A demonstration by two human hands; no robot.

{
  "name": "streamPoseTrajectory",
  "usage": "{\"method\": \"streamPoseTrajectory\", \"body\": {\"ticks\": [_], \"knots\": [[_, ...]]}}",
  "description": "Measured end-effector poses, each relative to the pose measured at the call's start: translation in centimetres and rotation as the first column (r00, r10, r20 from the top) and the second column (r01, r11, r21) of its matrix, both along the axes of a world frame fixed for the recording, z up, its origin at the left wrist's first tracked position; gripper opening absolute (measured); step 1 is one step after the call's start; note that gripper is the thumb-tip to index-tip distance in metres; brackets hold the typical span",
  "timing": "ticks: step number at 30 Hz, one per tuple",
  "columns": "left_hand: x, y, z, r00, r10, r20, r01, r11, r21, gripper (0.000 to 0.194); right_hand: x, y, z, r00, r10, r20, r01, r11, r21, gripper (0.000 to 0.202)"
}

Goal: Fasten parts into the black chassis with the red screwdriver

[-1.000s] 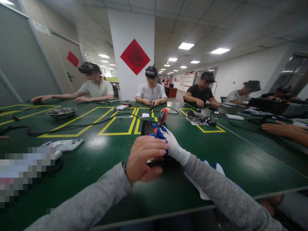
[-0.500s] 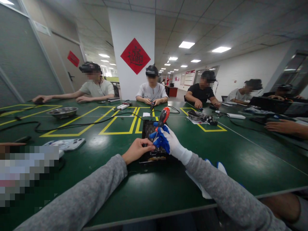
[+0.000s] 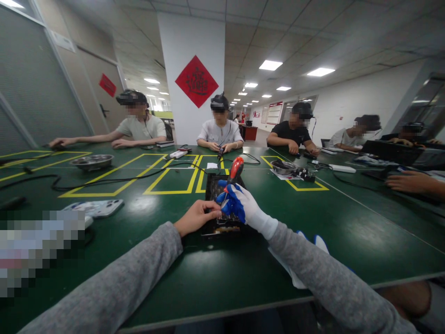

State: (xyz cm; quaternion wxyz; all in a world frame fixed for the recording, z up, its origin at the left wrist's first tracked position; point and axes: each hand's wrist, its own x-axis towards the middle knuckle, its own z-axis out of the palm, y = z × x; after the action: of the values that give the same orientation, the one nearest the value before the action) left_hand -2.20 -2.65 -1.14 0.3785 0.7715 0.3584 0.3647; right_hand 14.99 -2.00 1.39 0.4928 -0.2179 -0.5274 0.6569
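A black tray-like case (image 3: 212, 185) lies on the green table in front of me, with dark parts inside that are partly hidden by my hands. My right hand (image 3: 239, 204), in a white glove with blue coating, is closed around a screwdriver (image 3: 237, 170) with a red and black handle. The handle points up and the tool leans over the case. Bare and ungloved, my left hand (image 3: 200, 216) reaches in from the left, thumb and fingers pinched together by the case and close to the gloved fingers. Whatever sits in that pinch is too small to make out.
A white-and-blue glove (image 3: 321, 243) lies under my right forearm. A phone (image 3: 104, 208) rests to the left. Metal bowls (image 3: 92, 161), black cables (image 3: 139, 176) and yellow tape rectangles (image 3: 167, 191) spread across the table (image 3: 194, 283). Several people sit around it.
The screwdriver handle has shifted slightly down and left, tilting a little differently. My left hand has drawn slightly left. At the far left, a co-worker's finger has left the view.
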Motion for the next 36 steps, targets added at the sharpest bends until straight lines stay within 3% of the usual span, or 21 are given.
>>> {"method": "streamPoseTrajectory", "body": {"ticks": [3, 9, 16, 24, 31, 36], "knots": [[0.08, -0.11, 0.25, 0.999, -0.04, 0.025, 0.04, 0.999, -0.007, 0.033, -0.05, 0.25, -0.04, 0.999, -0.03, -0.036, 0.03, 0.999, -0.013, 0.043], [0.25, -0.01, 0.09, 0.997, 0.061, 0.048, -0.063, 0.997, 0.042, 0.029, 0.0, 0.15, 0.05, 0.996, -0.083, -0.029, 0.084, 0.995, 0.052, 0.041], [0.13, -0.04, 0.16, 0.999, -0.047, 0.028, 0.046, 0.999, 0.013, 0.031, -0.05, 0.47, -0.05, 0.996, -0.068, -0.06, 0.066, 0.998, -0.024, 0.041], [0.12, 0.26, -0.21, 0.998, 0.037, 0.042, -0.039, 0.999, 0.033, 0.028, 0.06, 0.35, -0.14, 0.994, -0.1, -0.051, 0.103, 0.993, 0.057, 0.041], [0.02, 0.23, -0.15, 0.998, -0.047, 0.04, 0.047, 0.999, 0.011, 0.031, -0.08, 0.72, -0.16, 0.994, -0.085, -0.063, 0.083, 0.996, -0.036, 0.039], [0.23, 0.23, -0.07, 0.999, 0.017, 0.047, -0.017, 1.0, 0.014, 0.03, -0.12, 0.72, -0.2, 0.992, -0.104, -0.072, 0.103, 0.995, -0.01, 0.036]]}}
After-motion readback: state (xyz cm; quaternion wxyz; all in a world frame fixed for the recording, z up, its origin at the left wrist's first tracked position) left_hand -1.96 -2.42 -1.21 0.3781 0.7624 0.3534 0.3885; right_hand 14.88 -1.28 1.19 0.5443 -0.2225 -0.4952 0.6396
